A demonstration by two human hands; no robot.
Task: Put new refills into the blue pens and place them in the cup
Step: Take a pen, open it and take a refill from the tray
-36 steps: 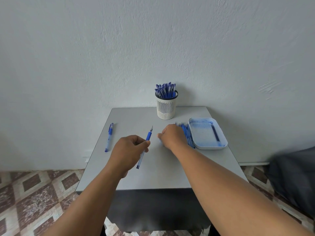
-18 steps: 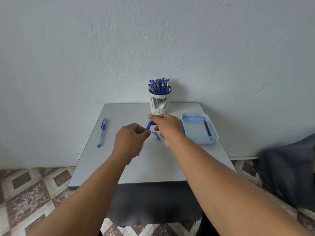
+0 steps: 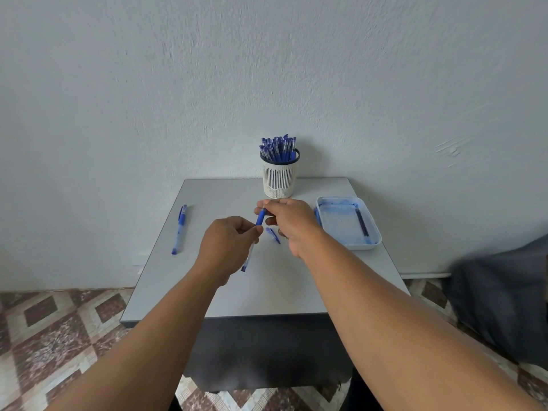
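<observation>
My left hand [image 3: 228, 247] grips the clear barrel of a blue pen [image 3: 259, 218], which slants up and away over the middle of the table. My right hand [image 3: 289, 222] pinches the same pen at its upper tip end. A small blue cap [image 3: 273, 235] lies on the table just below my right hand. A white slotted cup [image 3: 279, 179] with several blue pens stands at the back centre. Another whole blue pen [image 3: 179, 229] lies at the left side of the table.
A white tray [image 3: 367, 246] stained blue, with one dark refill [image 3: 361, 222] in it, sits at the right edge of the grey table [image 3: 267, 292]. A few blue refills [image 3: 316, 216] peek out between my right hand and the tray. A dark bag [image 3: 504, 298] is on the floor at right.
My right hand left the refills beside the tray and came to the tip of the pen that my left hand holds. A cap now shows on the table.
</observation>
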